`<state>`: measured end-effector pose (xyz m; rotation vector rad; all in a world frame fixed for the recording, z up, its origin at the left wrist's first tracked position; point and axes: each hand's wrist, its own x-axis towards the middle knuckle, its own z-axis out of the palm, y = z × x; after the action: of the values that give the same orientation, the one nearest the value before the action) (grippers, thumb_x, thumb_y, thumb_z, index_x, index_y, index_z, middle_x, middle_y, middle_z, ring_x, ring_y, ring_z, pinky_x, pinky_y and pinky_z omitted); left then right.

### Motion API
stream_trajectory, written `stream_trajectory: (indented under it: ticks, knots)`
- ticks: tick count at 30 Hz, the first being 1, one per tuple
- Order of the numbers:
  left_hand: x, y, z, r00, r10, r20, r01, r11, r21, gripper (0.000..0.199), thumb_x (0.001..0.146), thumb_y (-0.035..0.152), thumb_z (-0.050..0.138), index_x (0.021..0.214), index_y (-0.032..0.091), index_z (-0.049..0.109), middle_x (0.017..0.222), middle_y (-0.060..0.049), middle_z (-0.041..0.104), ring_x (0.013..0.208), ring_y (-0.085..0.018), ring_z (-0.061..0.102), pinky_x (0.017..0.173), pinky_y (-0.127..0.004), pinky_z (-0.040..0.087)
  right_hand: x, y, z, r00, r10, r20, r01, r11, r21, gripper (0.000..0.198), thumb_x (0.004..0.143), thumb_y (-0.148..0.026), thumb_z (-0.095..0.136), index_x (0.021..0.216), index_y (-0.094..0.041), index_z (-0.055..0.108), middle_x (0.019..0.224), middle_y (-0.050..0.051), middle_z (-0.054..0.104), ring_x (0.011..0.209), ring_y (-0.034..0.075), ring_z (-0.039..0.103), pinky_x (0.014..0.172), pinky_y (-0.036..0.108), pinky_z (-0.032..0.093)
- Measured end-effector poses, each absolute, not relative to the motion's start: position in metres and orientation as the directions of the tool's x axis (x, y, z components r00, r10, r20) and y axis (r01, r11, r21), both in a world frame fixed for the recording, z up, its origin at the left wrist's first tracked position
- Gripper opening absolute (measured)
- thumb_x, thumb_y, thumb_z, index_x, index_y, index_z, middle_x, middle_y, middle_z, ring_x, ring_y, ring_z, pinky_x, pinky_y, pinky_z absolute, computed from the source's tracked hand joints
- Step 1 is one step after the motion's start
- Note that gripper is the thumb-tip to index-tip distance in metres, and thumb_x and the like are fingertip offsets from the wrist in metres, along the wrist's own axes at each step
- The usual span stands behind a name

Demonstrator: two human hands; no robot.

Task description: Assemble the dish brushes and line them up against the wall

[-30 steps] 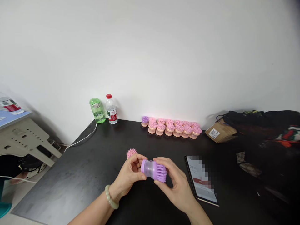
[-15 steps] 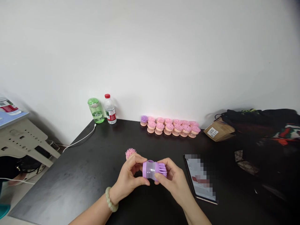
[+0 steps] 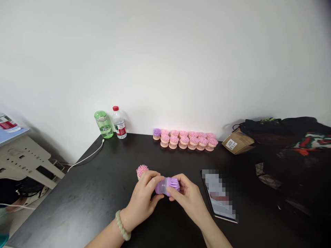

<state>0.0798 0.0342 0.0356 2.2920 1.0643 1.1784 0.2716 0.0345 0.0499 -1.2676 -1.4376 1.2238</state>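
Observation:
A purple bristle brush with a clear middle section lies sideways between my hands, its bristles toward the right. My left hand, a beaded bracelet at the wrist, grips the base end with fingers over the top and thumb below. The bristle end is pinched by my right hand, its thumb near the collar. Just behind my left hand stands a pink bristle brush, bristles up and its lower part hidden by my fingers.
Along the wall stand two rows of pink brushes, with one purple brush at their left end. A green bottle, a red-capped water bottle and a white cable are back left. A tablet, paper bag and dark clothing lie right.
My left fingers have shifted further over the purple brush's base, covering more of it. Both hands still hold the brush. The whole view has shifted slightly.

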Motion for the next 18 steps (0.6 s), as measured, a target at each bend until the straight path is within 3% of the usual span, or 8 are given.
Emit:
stream_trajectory:
  ticks: [2,4,7,10,13,15,18]
  knots:
    - [0.082,0.030,0.043,0.386,0.776,0.498,0.555,-0.627,0.547,0.044,0.087,0.007,0.060,0.128,0.024,0.052,0.121,-0.012,0.055,0.110,-0.026,0.057,0.092,-0.041,0.052,0.270,0.034,0.049,-0.113,0.991,0.078,0.270,0.106,-0.957,0.022,0.076,-0.027,0.072,0.093,-0.020,0.062,0.081,0.001,0.067,0.070,0.019,0.068,0.065,0.031,0.057]
    - [0.081,0.028,0.053,0.379,0.789,0.484,0.589,-0.609,0.531,0.043,0.085,0.003,0.057,0.122,0.023,0.054,0.120,-0.011,0.056,0.109,-0.025,0.057,0.091,-0.040,0.052,0.268,0.032,0.048,-0.134,0.979,0.156,0.255,0.187,-0.949,0.036,0.074,-0.025,0.073,0.108,-0.021,0.060,0.094,0.004,0.070,0.080,0.021,0.070,0.071,0.032,0.059]
    - [0.074,0.036,0.075,0.355,0.808,0.471,0.586,-0.585,0.562,0.031,0.083,0.007,0.061,0.110,0.021,0.057,0.111,-0.008,0.059,0.100,-0.023,0.059,0.086,-0.037,0.052,0.269,0.029,0.047,-0.168,0.955,0.244,0.145,0.269,-0.952,0.052,0.078,-0.029,0.072,0.125,-0.022,0.052,0.111,0.009,0.069,0.086,0.022,0.072,0.075,0.034,0.062]
    - [0.061,0.066,0.095,0.289,0.852,0.437,0.567,-0.520,0.639,0.028,0.080,0.015,0.068,0.105,0.022,0.059,0.104,-0.006,0.060,0.094,-0.022,0.059,0.081,-0.036,0.052,0.274,0.028,0.047,-0.113,0.947,0.300,0.159,0.315,-0.936,0.050,0.082,-0.031,0.069,0.128,-0.023,0.050,0.122,0.013,0.066,0.090,0.023,0.072,0.073,0.034,0.063]
    - [0.048,0.116,0.101,0.245,0.924,0.295,0.486,-0.380,0.787,0.039,0.073,0.020,0.075,0.110,0.021,0.063,0.107,-0.005,0.059,0.094,-0.022,0.060,0.083,-0.035,0.053,0.278,0.029,0.045,-0.095,0.940,0.327,0.233,0.340,-0.911,0.044,0.085,-0.027,0.065,0.127,-0.023,0.051,0.122,0.014,0.067,0.088,0.021,0.073,0.073,0.033,0.063]
    - [0.043,0.153,0.095,0.236,0.940,0.248,0.476,-0.334,0.813,0.029,0.070,0.022,0.078,0.096,0.017,0.066,0.101,-0.004,0.060,0.088,-0.020,0.062,0.078,-0.033,0.054,0.278,0.030,0.041,-0.121,0.932,0.342,0.293,0.363,-0.885,0.042,0.086,-0.024,0.064,0.126,-0.024,0.053,0.117,0.011,0.069,0.082,0.019,0.074,0.074,0.031,0.063]
    - [0.042,0.200,0.075,0.231,0.954,0.192,0.484,-0.284,0.828,0.037,0.071,0.018,0.080,0.105,0.014,0.065,0.099,-0.004,0.065,0.091,-0.021,0.065,0.082,-0.034,0.055,0.277,0.030,0.036,-0.166,0.904,0.393,0.399,0.426,-0.812,0.042,0.085,-0.017,0.063,0.125,-0.026,0.055,0.112,0.007,0.071,0.075,0.016,0.073,0.073,0.028,0.063]
